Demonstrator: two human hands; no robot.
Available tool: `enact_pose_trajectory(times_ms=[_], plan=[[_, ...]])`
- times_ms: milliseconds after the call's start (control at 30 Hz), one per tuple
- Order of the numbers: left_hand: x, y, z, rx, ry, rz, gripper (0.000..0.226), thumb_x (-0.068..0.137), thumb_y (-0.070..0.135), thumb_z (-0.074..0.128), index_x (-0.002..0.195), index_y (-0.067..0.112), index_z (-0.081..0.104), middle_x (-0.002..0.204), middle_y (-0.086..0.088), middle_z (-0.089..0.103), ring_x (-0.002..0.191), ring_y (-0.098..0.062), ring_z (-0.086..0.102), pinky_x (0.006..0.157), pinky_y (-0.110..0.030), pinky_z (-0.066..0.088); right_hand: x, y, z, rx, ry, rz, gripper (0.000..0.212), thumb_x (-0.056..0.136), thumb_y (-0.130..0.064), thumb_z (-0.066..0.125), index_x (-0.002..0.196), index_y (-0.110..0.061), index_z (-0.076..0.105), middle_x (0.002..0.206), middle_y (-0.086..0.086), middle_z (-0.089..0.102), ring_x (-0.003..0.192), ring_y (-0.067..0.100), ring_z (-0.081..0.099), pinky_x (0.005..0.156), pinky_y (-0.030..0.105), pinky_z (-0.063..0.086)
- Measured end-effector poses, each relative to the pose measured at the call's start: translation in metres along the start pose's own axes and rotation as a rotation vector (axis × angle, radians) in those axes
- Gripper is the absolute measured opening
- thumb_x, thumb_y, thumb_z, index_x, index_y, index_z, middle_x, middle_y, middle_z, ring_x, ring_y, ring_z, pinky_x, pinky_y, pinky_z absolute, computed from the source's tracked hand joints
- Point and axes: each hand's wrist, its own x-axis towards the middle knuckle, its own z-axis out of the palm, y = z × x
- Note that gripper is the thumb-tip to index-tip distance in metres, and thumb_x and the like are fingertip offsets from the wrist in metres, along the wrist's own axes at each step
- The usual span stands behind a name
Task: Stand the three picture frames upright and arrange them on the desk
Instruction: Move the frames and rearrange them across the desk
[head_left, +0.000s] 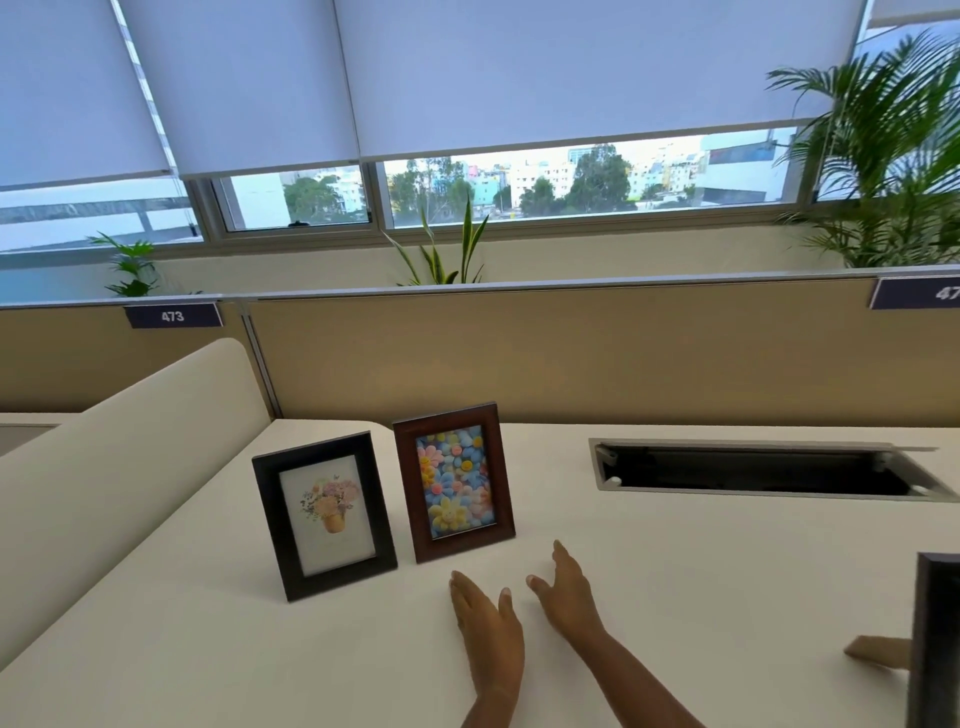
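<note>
Half-lowered blinds (467, 78), beige partition (571, 358)

Soft, even daylight is coming in from the window strip (571, 179) at twelve o'clock, beneath lowered roller blinds (467, 78) that are glowing a cool blue-white. The desk (675, 597) is sitting brightly lit, with only faint shadows showing. Wide-angle distortion is bending the partition (571, 353) and blind edges toward three and nine o'clock. Fine detail is looking slightly soft throughout.

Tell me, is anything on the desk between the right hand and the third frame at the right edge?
Nothing visible. Only bare desk lies between the right hand and the dark frame, which the picture's right edge cuts off.
</note>
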Motion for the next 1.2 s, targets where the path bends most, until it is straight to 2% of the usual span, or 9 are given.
enact_pose_trajectory(times_ms=[167,367,600,667,733,800,867,1000,1200], plan=[[-0.027,0.032,0.015,-0.122,-0.076,0.151,0.059,0.099,0.021,0.036,0.145,0.004,0.005,0.157,-0.013,0.009,0.145,-0.026,0.014,0.116,-0.035,0.022,-0.025,-0.014,-0.048,0.044,0.139,-0.084,0.051,0.094,-0.01,0.048,0.141,-0.006,0.029,0.151,0.011,0.033,0.138,0.024,0.032,0.113,0.032,0.027],[-0.07,0.074,0.042,-0.198,-0.154,0.349,0.044,0.099,0.022,0.037,0.141,0.011,0.031,0.15,-0.007,0.033,0.136,-0.02,0.036,0.11,-0.027,0.032,-0.062,-0.032,-0.12,0.023,0.378,-0.304,0.031,0.093,-0.006,0.048,0.123,-0.005,0.054,0.132,0.012,0.056,0.123,0.024,0.05,0.105,0.031,0.038],[-0.133,0.104,0.083,-0.192,-0.293,0.516,0.033,0.098,0.022,0.037,0.129,0.016,0.047,0.139,-0.002,0.049,0.126,-0.013,0.047,0.101,-0.016,0.034,-0.107,-0.02,-0.201,-0.082,0.727,-0.562,0.022,0.09,0.002,0.052,0.107,0.0,0.065,0.106,0.015,0.069,0.096,0.011,0.056,0.083,0.018,0.044],[-0.15,0.111,0.095,-0.185,-0.348,0.536,0.032,0.098,0.023,0.038,0.127,0.017,0.049,0.137,-0.001,0.051,0.124,-0.012,0.049,0.104,-0.019,0.037,-0.115,-0.013,-0.225,-0.148,0.836,-0.611,0.02,0.087,0.006,0.053,0.102,0.003,0.065,0.101,0.018,0.07,0.093,0.014,0.059,0.082,0.016,0.043],[-0.163,0.115,0.105,-0.176,-0.395,0.547,0.032,0.098,0.025,0.039,0.127,0.017,0.05,0.136,0.0,0.052,0.123,-0.011,0.05,0.103,-0.02,0.039,-0.121,-0.004,-0.245,-0.179,0.925,-0.633,0.019,0.086,0.01,0.053,0.1,0.006,0.065,0.098,0.021,0.071,0.093,0.023,0.064,0.085,0.022,0.046],[-0.174,0.118,0.115,-0.173,-0.443,0.559,0.032,0.097,0.025,0.042,0.127,0.016,0.05,0.135,-0.001,0.053,0.121,-0.012,0.052,0.098,-0.016,0.039,-0.127,0.008,-0.263,-0.18,1.009,-0.621,0.02,0.087,0.01,0.051,0.102,0.008,0.064,0.1,0.023,0.069,0.095,0.026,0.063,0.085,0.03,0.048],[-0.181,0.118,0.122,-0.17,-0.487,0.557,0.032,0.097,0.023,0.044,0.126,0.014,0.05,0.133,-0.002,0.055,0.119,-0.013,0.053,0.094,-0.016,0.041,-0.132,0.023,-0.278,-0.157,1.082,-0.578,0.021,0.089,0.007,0.049,0.106,0.006,0.062,0.105,0.024,0.067,0.1,0.024,0.06,0.088,0.03,0.047],[-0.191,0.116,0.135,-0.135,-0.529,0.534,0.028,0.096,0.019,0.047,0.122,0.012,0.055,0.125,-0.006,0.06,0.11,-0.015,0.059,0.08,-0.013,0.045,-0.138,0.063,-0.298,-0.062,1.168,-0.394,0.026,0.094,0.001,0.042,0.115,0.004,0.056,0.116,0.026,0.058,0.109,0.033,0.056,0.089,0.031,0.043],[-0.195,0.107,0.143,-0.03,-0.553,0.44,0.025,0.093,0.013,0.05,0.115,0.008,0.059,0.117,-0.008,0.066,0.105,-0.019,0.062,0.084,-0.023,0.049,-0.15,0.137,-0.29,0.103,1.017,0.009,0.035,0.098,-0.013,0.037,0.128,0.002,0.047,0.131,0.028,0.047,0.122,0.041,0.046,0.098,0.047,0.041]])
